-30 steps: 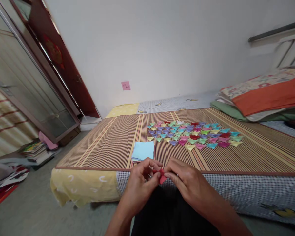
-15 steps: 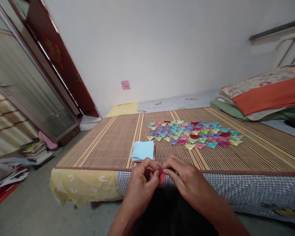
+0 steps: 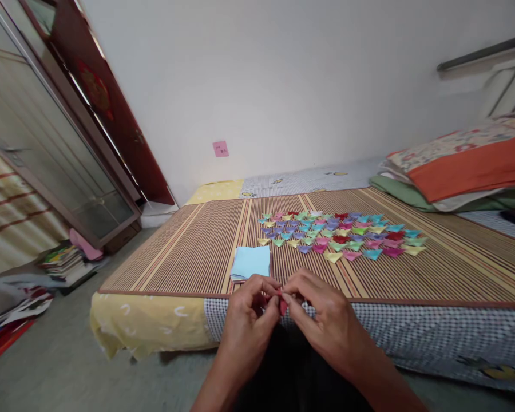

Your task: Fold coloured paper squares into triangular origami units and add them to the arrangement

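Note:
Between the fingertips of both hands is a small piece of red folded paper (image 3: pixel 283 306), mostly covered by the fingers. My left hand (image 3: pixel 253 315) pinches it from the left, with thumb and index finger closed. From the right, my right hand (image 3: pixel 320 306) grips it the same way. Just beyond the left hand lies a stack of square paper sheets (image 3: pixel 251 262), light blue on top. Farther back and to the right, several rows of small folded paper pieces (image 3: pixel 339 239) in many colours are spread out.
A striped bamboo mat (image 3: pixel 184 246) covers the bed, whose front edge is just past my hands. Folded bedding (image 3: pixel 459 166) is piled at the right. Books (image 3: pixel 60 260) stand on the floor at left, near a glazed door (image 3: pixel 68 137). A pink note (image 3: pixel 220 149) is on the wall.
My fingers have closed in slightly around the red paper, so less of it shows. The right hand has shifted a little to the left. The view has moved slightly.

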`<state>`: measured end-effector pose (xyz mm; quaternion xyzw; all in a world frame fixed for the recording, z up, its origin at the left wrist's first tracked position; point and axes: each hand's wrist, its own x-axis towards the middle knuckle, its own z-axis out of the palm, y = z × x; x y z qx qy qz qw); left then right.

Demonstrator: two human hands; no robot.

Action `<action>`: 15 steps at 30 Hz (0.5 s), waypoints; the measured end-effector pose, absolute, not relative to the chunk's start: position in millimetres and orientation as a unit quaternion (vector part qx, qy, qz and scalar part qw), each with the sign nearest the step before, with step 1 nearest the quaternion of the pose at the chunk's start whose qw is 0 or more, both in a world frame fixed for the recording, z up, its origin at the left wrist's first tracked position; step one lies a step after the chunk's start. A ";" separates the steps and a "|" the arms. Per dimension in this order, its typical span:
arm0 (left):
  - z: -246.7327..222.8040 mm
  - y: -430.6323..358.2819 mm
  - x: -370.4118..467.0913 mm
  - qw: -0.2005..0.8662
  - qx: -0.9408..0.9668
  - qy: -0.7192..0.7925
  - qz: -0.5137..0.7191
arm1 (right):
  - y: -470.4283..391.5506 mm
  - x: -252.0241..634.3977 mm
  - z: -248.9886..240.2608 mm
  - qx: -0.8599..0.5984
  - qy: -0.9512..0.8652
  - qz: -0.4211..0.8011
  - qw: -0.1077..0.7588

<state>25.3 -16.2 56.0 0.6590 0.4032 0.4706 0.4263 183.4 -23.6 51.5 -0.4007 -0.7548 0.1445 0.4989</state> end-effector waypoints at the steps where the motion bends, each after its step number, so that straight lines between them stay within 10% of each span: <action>1: 55.7 -16.1 25.2 0.432 0.652 0.404 0.474 | -23.4 183.7 51.3 -0.401 -0.751 0.137 0.506; 15: 50.1 -14.8 23.6 0.359 0.663 0.435 0.492 | -20.5 190.8 46.8 -0.394 -0.688 0.191 0.578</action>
